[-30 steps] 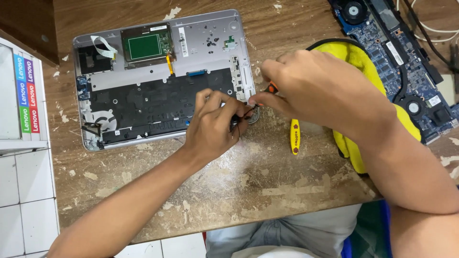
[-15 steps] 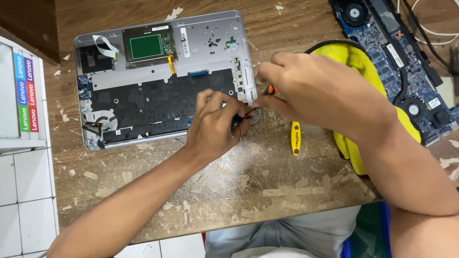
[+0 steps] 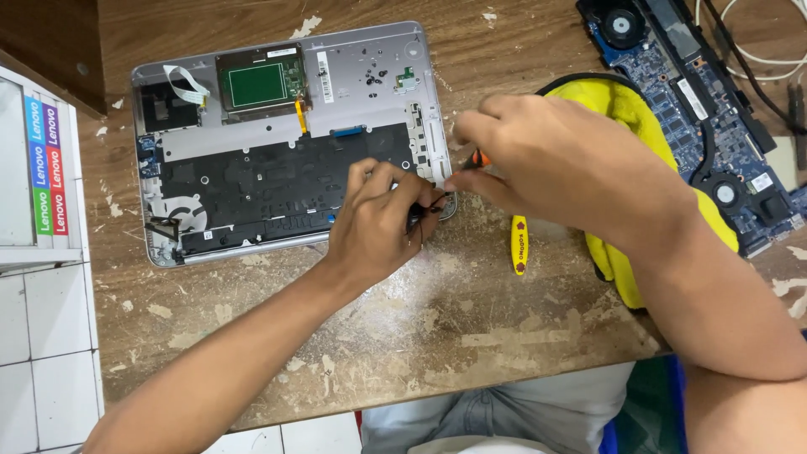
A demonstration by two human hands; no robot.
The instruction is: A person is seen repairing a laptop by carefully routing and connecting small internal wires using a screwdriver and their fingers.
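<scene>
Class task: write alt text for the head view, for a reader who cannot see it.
Both hands work at the right edge of an opened laptop base on a worn wooden table: the left hand pinches a black part, the right hand an orange-handled tool.

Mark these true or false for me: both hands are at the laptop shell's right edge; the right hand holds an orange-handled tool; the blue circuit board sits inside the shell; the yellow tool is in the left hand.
1. Both the left hand and right hand work at the right edge of the opened laptop shell: true.
2. The right hand grips an orange-handled tool: true.
3. The blue circuit board sits inside the shell: false, it lies apart at the table's upper right.
4. The yellow tool is in the left hand: false, it lies on the wooden table.
</scene>
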